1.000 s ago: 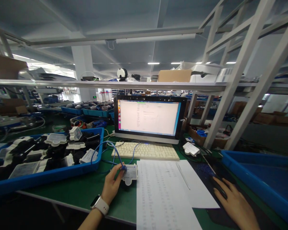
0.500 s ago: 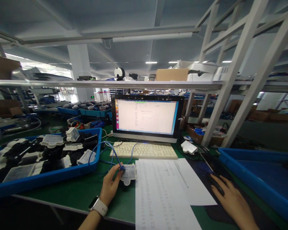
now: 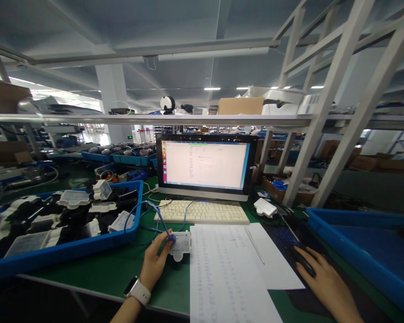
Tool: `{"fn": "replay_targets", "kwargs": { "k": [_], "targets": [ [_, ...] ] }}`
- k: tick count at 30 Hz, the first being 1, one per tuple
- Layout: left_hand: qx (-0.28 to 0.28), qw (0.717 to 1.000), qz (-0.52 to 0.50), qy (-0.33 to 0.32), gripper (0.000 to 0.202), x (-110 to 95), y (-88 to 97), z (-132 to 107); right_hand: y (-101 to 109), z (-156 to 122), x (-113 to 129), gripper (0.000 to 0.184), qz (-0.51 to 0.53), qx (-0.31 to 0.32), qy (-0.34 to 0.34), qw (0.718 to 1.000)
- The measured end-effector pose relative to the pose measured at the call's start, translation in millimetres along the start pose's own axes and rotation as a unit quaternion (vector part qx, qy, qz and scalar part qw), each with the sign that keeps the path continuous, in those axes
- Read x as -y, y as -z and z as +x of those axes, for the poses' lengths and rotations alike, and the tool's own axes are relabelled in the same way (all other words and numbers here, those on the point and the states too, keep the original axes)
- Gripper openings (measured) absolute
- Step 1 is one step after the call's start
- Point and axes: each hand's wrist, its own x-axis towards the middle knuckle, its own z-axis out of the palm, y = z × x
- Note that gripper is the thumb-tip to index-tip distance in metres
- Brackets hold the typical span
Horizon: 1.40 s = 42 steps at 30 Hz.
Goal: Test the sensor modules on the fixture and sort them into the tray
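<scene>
1. Left hand (image 3: 153, 260) pinches the plug (image 3: 171, 237) at the case (image 3: 182, 245), at seven o'clock from the keyboard (image 3: 202, 212).
2. Right hand (image 3: 326, 279) holds the mouse (image 3: 305, 262) between thumb and fingers, at four o'clock from the keyboard.

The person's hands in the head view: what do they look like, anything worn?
The left hand has no glove; above it sits a watch with a dark, squarish face and pale strap. The right hand is gloveless too, with no band in view. No sleeve shows on either side.
</scene>
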Motion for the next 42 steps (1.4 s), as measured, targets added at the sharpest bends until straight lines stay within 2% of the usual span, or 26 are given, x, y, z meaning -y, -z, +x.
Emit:
{"fn": "replay_targets", "kwargs": {
  "k": [9,21,33,42],
  "targets": [
    [-0.01,0.999,0.014,-0.034,0.02,0.8,-0.2,1.0,-1.4,-0.2,-0.7,0.052,0.005,0.001,0.002,1.0],
    [-0.013,0.999,0.015,-0.026,0.021,2.0,-0.8,-0.2,-2.1,-0.2,-0.7,0.051,0.002,-0.01,0.01,1.0],
    [-0.01,1.0,0.017,-0.008,0.024,-0.7,-0.3,0.7,3.2,1.4,3.9,0.053,0.002,0.013,-0.017,1.0],
    [-0.011,1.0,0.009,0.002,0.026,-2.0,-0.2,1.5,0.8,0.1,0.8,0.048,0.022,-0.002,-0.014,1.0]
  ]
}}
